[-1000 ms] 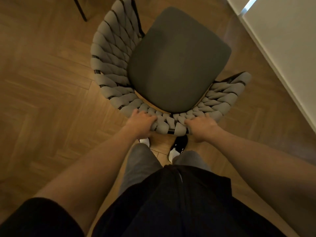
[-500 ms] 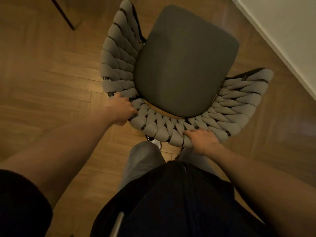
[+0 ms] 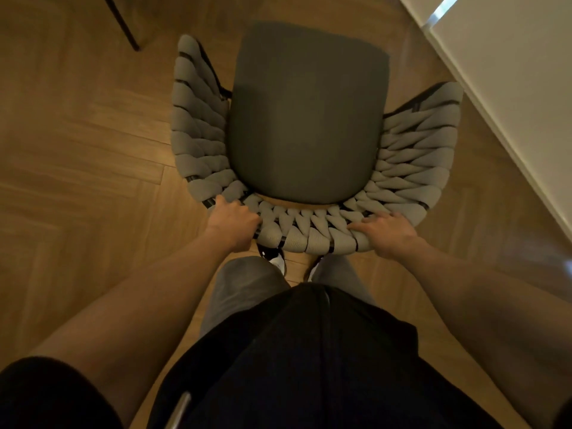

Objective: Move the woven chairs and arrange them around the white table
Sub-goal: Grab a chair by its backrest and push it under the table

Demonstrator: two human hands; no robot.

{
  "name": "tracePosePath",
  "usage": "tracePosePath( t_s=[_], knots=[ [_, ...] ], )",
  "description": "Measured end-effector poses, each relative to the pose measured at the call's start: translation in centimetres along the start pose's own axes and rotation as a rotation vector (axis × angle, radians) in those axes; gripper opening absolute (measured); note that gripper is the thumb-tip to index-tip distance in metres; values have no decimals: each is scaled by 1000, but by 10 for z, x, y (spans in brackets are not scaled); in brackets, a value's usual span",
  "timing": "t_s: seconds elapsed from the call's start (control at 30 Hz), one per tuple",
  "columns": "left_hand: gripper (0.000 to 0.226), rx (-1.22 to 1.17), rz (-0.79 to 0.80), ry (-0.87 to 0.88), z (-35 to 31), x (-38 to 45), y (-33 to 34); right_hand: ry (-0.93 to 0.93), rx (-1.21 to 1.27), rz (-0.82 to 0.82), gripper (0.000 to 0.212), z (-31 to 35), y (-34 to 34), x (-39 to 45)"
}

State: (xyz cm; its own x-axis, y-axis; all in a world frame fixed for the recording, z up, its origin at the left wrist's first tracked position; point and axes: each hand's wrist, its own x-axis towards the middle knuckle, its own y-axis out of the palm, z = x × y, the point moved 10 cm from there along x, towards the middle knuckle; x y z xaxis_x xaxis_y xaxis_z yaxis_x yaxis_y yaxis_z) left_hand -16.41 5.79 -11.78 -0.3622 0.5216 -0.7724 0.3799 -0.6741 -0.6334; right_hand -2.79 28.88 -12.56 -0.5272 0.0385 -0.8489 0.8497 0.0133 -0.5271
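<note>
both hands (image 3: 235, 222) apparently on woven chair (image 3: 309, 233)

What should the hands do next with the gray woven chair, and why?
Probably swing the woven chair a little to the right, toward the white table. Both the left hand and the right hand grip its curved backrest, and the table edge lies on the chair's right, with floor between them.

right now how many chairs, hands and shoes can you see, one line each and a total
woven chair: 1
hands on its woven backrest: 2, left hand and right hand
shoes: 2, left shoe and right shoe, both partly hidden by the legs
total: 5
</note>
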Motion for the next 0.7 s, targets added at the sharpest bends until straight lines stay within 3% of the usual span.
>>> tracePosePath(
  t_s=[0.17,0.7],
  knots=[
    [21,-125,-1,-98,3,-8,6,-82,-160,-17,67,-9,-33,20],
    [35,-557,59,-448,4,-17,20,-384,-647,-19,64,-6,-147,95]
  ],
)
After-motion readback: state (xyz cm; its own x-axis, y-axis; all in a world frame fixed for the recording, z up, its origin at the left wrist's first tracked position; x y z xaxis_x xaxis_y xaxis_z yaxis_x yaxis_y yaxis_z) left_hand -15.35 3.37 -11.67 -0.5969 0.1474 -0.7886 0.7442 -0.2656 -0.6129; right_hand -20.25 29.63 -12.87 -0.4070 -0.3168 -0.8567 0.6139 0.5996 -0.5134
